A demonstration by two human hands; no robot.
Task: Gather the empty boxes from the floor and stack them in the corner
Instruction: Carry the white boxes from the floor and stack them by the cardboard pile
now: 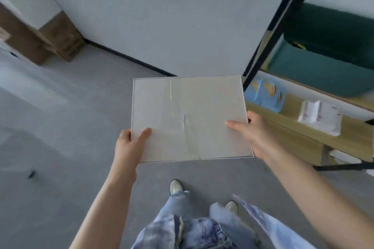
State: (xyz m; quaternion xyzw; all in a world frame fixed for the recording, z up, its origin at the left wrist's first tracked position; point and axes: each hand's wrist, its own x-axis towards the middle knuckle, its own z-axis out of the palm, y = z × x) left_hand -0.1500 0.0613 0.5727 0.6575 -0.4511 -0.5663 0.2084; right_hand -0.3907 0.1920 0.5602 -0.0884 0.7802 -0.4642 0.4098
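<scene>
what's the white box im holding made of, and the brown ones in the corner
White box: looks like matte paperboard, with clear glossy tape strips catching light across its top. Brown boxes in the corner: probably plain kraft cardboard, dull brown with dark print on one face; too blurred to confirm corrugation.

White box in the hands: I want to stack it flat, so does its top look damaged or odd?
The white box top carries wrinkled clear tape, puckered near the middle toward the near edge. Otherwise it looks flat and square.
</scene>
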